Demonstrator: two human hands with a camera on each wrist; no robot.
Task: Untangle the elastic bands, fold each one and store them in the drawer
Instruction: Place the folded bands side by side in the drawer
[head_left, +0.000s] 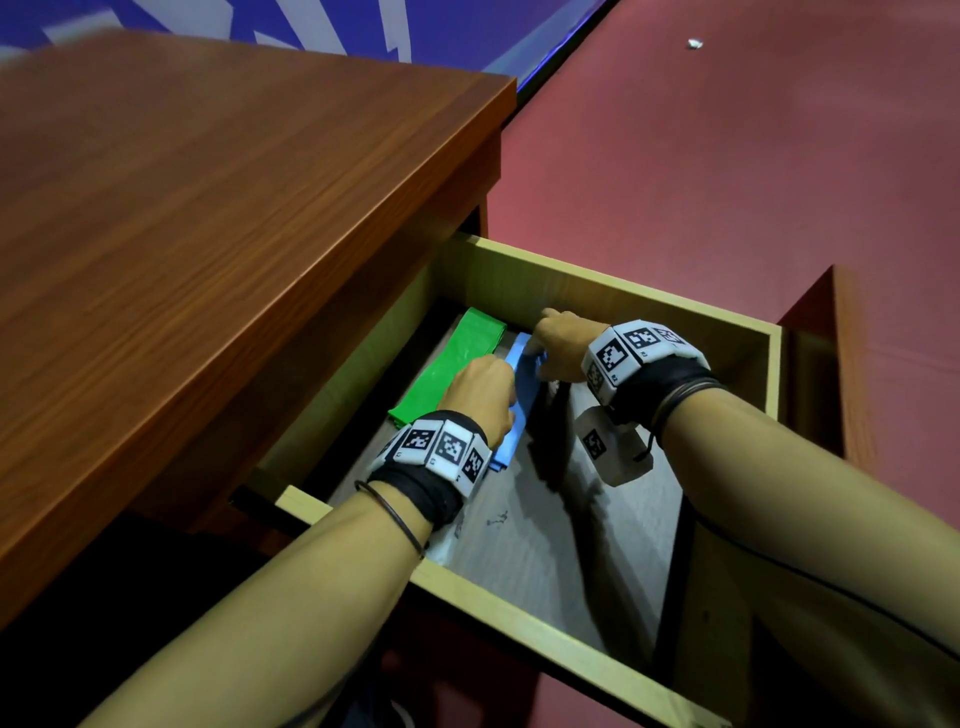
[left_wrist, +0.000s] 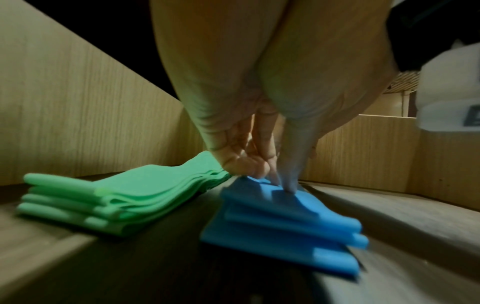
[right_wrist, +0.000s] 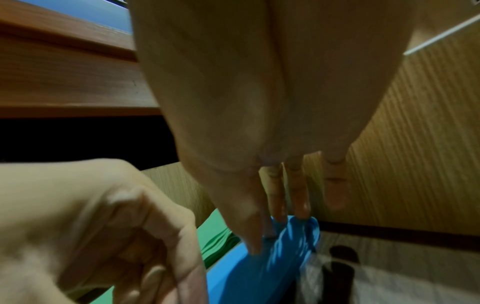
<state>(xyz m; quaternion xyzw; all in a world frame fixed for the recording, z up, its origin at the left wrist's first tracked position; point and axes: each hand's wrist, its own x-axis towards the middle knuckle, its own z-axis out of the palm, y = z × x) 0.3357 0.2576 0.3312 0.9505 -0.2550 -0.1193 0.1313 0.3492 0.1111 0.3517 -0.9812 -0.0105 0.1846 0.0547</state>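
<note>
We reach both hands into the open drawer (head_left: 613, 283) that juts out beneath the table (head_left: 208, 208), and the folded blue band (left_wrist: 283, 216) lies directly under them on the drawer floor. Its long axis runs from the drawer's near front toward the back wall, parallel to the folded green band (head_left: 447, 364) just beside it on the left, close to the left wall. Our left hand (head_left: 480, 395) sits over the near half of the blue band, fingers pointing straight down and tips pressing on its top layer. Our right hand (head_left: 563, 345) covers the far end, fingers straight and a little apart, tips resting on the rounded fold there (whether the thumb hooks under it we cannot tell). Neither hand seems to pinch the band. By our reading, the coming move turns on that far end: the right hand is nearer the back wall, the left nearer us, so letting go means lifting both straight up without dragging the layers out of their fold.

Counted: two bands in view, one green and one blue, both folded and both inside the drawer; one drawer; two hands. We see no tangled band anywhere on the table top
</note>
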